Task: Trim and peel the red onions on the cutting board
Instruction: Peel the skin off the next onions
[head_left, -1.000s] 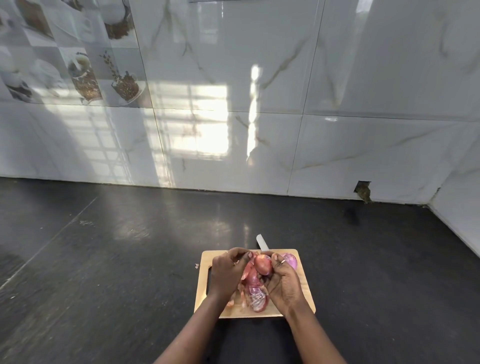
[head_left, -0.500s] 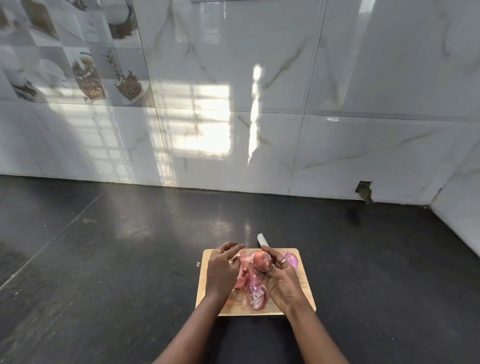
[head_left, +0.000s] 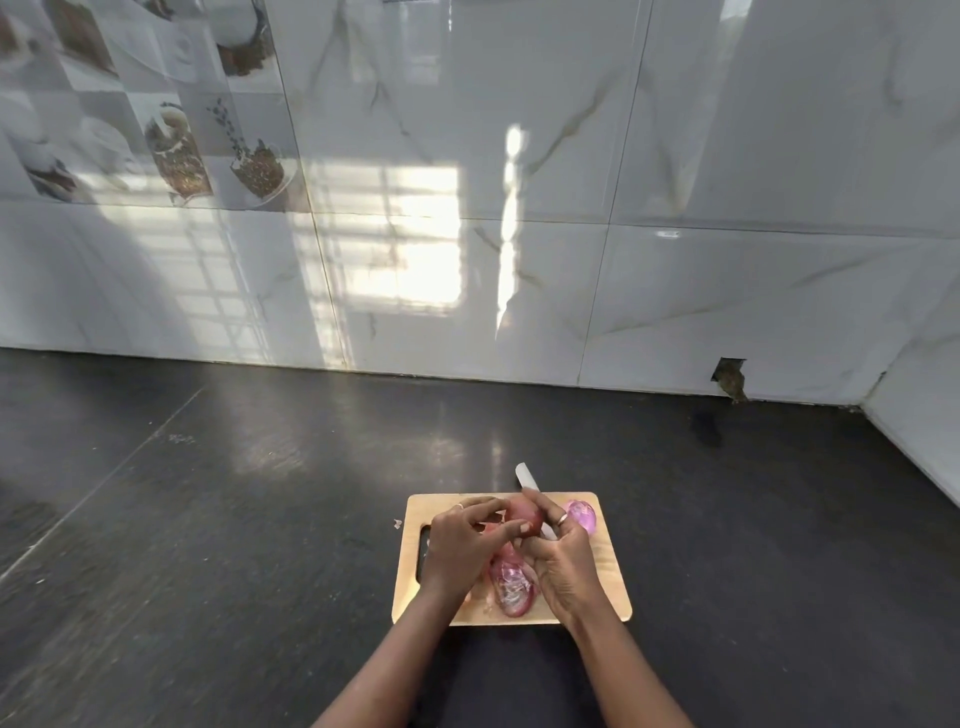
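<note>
Red onion (head_left: 525, 514), small, firm and likely slick under its papery skin, sits over the cutting board (head_left: 608, 587) near the table's front edge. The right hand (head_left: 563, 561) cups it and the left hand (head_left: 462, 540) pinches its skin. Loose skin at a trimmed end looks easiest to grip.

I count two onions: one red-skinned onion (head_left: 523, 514) and one peeled purple onion (head_left: 583, 514). There is one cutting board (head_left: 608, 571) on the one dark bench (head_left: 260, 519), and one pale knife (head_left: 525, 478). I see one heap of peelings (head_left: 511, 582), though I cannot count its pieces apart. There is also one stray scrap (head_left: 397, 523) just off the board's left edge. Two grips are in view, the left grip (head_left: 457, 545) and the right grip (head_left: 566, 561). They wear two rings, one each: the left ring (head_left: 459, 505) and the right ring (head_left: 562, 518). One hole (head_left: 730, 375) shows at the foot of the tiled wall.
</note>
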